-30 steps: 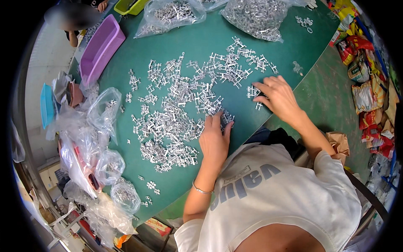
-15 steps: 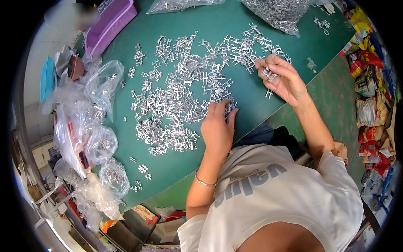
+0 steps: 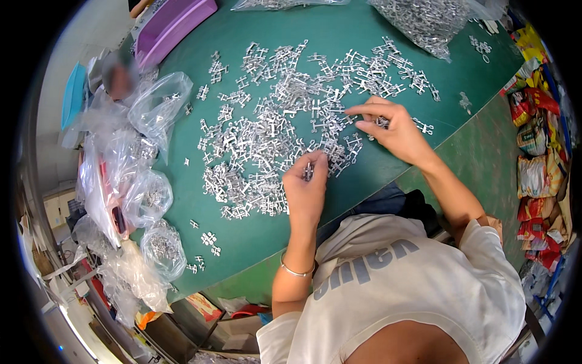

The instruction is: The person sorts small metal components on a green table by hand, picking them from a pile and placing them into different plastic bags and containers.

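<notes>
Sorting step: left hand (image 3: 305, 193) pinches small metal part (image 3: 309, 171) at near edge of silver parts heap (image 3: 273, 130) on green counter (image 3: 242, 239). Right hand (image 3: 393, 128), fingers loosely spread, picks at heap's right side. Next likely needs fingertip-precise pinch.

The one view is from the person's head and looks steeply down, close over the shoulders. The green surface (image 3: 339, 36) fills the picture ahead of the left hand (image 3: 305, 193) and the right hand (image 3: 393, 127). The edges bend strongly toward the dark round rim.
</notes>
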Action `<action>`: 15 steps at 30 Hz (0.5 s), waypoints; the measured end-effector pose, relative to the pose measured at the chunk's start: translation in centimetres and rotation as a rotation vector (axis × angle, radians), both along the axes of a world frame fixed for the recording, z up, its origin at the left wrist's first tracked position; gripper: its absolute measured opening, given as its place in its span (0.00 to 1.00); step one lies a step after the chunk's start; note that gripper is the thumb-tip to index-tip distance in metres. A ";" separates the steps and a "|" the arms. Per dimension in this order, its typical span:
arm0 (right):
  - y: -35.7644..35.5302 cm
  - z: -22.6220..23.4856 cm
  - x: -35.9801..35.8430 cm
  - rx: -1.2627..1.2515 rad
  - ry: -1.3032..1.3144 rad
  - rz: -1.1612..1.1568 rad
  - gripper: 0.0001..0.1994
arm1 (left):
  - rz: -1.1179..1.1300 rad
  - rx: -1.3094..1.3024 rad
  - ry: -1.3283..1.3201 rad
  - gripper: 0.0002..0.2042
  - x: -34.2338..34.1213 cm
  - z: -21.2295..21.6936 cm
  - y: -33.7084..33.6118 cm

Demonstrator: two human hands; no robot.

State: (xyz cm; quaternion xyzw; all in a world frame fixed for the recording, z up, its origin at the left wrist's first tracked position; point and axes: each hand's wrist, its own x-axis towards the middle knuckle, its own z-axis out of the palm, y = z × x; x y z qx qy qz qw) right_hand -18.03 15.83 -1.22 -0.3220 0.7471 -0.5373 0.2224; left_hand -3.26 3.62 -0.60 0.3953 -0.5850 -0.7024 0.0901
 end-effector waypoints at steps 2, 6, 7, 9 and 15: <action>0.3 1.0 -0.1 -0.034 -0.570 -0.018 0.09 | 0.010 0.340 0.144 0.05 0.7 0.5 -0.7; 0.0 0.4 0.5 -0.355 -1.028 0.003 0.12 | 0.025 0.482 0.198 0.05 1.6 1.3 -1.0; 0.1 0.1 0.7 -0.368 -1.100 0.062 0.13 | 0.017 0.485 0.211 0.05 1.8 1.3 -0.9; -0.1 0.3 1.7 -0.387 -1.169 0.078 0.13 | 0.005 0.468 0.219 0.04 2.3 1.2 -0.9; -1.4 1.6 7.3 -0.264 -0.570 0.010 0.10 | 0.023 0.643 0.224 0.05 3.4 1.2 1.0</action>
